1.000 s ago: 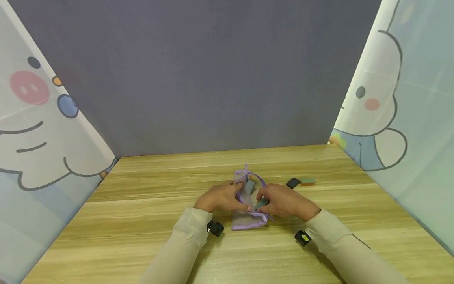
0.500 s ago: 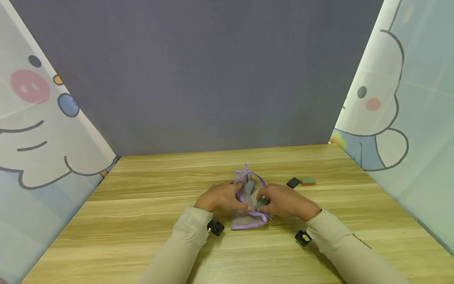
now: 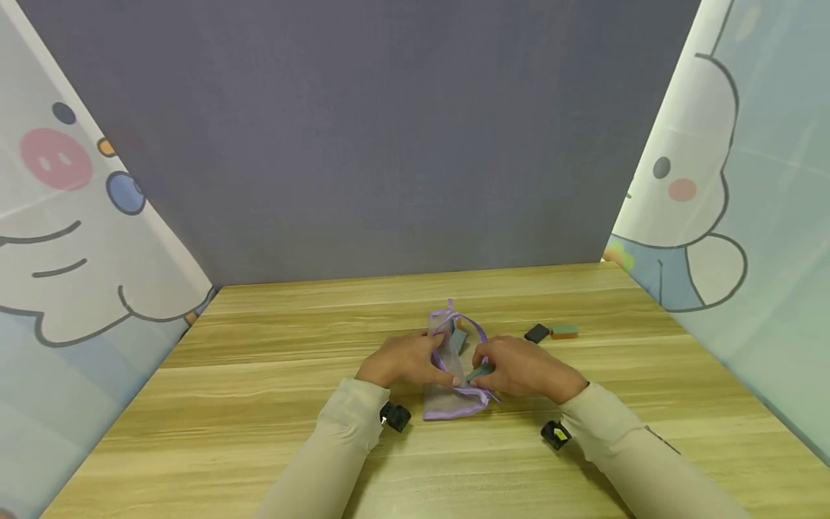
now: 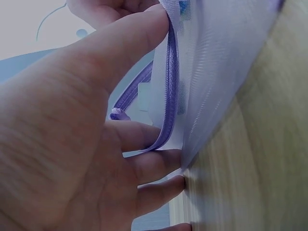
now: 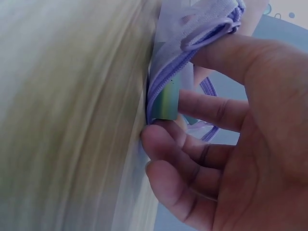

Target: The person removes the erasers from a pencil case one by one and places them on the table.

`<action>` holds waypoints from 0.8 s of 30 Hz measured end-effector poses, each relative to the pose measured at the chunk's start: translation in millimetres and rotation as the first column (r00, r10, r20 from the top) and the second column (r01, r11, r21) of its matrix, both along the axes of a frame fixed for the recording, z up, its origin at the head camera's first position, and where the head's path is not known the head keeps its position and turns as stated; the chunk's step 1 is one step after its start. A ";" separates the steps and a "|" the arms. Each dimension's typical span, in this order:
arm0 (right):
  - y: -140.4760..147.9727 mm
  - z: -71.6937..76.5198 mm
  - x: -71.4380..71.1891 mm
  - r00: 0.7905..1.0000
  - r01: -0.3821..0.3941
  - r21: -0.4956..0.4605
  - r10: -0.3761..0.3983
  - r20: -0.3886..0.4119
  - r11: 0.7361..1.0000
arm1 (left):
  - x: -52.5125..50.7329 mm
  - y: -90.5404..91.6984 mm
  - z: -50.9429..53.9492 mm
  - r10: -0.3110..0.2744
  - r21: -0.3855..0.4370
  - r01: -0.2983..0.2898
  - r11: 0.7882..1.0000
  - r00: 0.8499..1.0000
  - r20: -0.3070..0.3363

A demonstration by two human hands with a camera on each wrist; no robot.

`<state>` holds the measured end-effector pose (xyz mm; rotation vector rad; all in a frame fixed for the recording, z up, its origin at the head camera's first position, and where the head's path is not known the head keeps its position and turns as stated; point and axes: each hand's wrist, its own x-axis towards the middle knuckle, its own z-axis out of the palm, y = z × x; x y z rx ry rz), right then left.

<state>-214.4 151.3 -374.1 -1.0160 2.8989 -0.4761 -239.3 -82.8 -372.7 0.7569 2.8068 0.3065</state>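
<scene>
Pouch (image 3: 441, 400) of pale mesh, edged in purple, lies on the wood-grain worktop (image 3: 259, 404), just below and right of the centre of the head view. Its mouth gapes, and the zip (image 4: 171, 72) curves in a loop towards the right.

At the pouch's left side, the left hand (image 3: 408, 360) touches the mouth. Its grip is spread, thumb well apart from the fingers; in the left wrist view the thumb rests on the zip near the top edge, and fingers meet the pouch lower down.

From the right, the right hand (image 3: 521, 366) reaches to the mouth, its grip pinching a green block (image 3: 480, 371) between thumb and fingers. In the right wrist view the zip's edge covers part of that block; how deep it sits in the pouch I cannot tell.

Above it in the head view, a grey block (image 3: 459, 341) shows within the zip's loop, a small orange patch (image 3: 458, 324) by its top.

Right of the pouch, beyond the right hand, a black block (image 3: 537, 333) lies just beside an orange-and-green block (image 3: 565, 332).

Pale sleeves (image 3: 324, 440) enter from the bottom edge. A dark panel (image 3: 415, 144) fills the upper middle, with cartoon-printed sheets (image 3: 687, 144) at both sides.
</scene>
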 end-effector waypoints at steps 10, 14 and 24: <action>1.0 -0.2 0.4 1.000 0.016 0.004 -0.016 0.015 1.000 | 0.7 -0.6 1.9 0.007 0.012 -0.007 1.000 1.000 0.001; 1.0 0.6 0.1 0.999 0.024 -0.003 -0.024 0.027 1.000 | 0.8 -0.8 2.1 -0.005 0.007 0.005 1.000 1.000 -0.015; 0.3 1.9 1.9 0.999 0.033 0.010 -0.033 -0.013 0.999 | -0.4 -2.0 1.1 -0.017 0.008 0.017 1.000 0.999 -0.037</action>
